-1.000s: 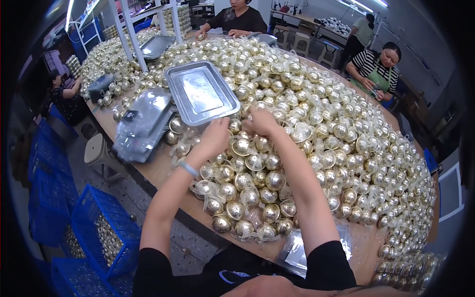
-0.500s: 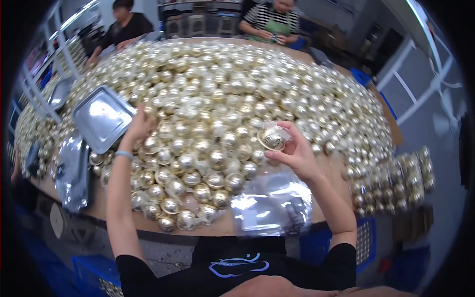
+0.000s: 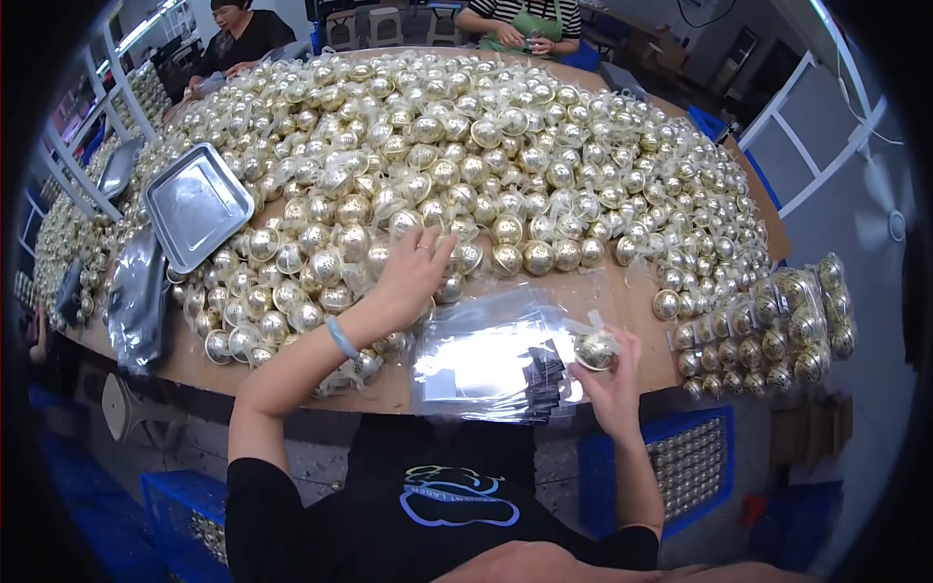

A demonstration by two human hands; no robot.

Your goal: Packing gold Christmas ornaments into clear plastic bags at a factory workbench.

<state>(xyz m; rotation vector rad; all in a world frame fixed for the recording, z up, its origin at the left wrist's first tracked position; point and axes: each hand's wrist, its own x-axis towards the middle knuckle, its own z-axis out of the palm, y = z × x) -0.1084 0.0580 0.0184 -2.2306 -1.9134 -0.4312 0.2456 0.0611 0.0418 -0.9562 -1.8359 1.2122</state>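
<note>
Gold balls (image 3: 508,230), silver tray (image 3: 198,206), pale-blue wristband (image 3: 341,337)

From a distance I am seeing a person wearing a black short-sleeved shirt (image 3: 326,530), its sleeves (image 3: 260,486) ending at half past seven and five o'clock, with a looping outline print (image 3: 459,515) showing blue, lavender and yellow-green at six. A pale blue wristband (image 3: 342,337) is circling the left wrist at eight, and a thin ring (image 3: 423,247) is banding one left finger toward half past ten.

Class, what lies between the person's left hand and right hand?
In the head view, a stack of clear plastic bags lies between the left hand and the right hand.
</note>
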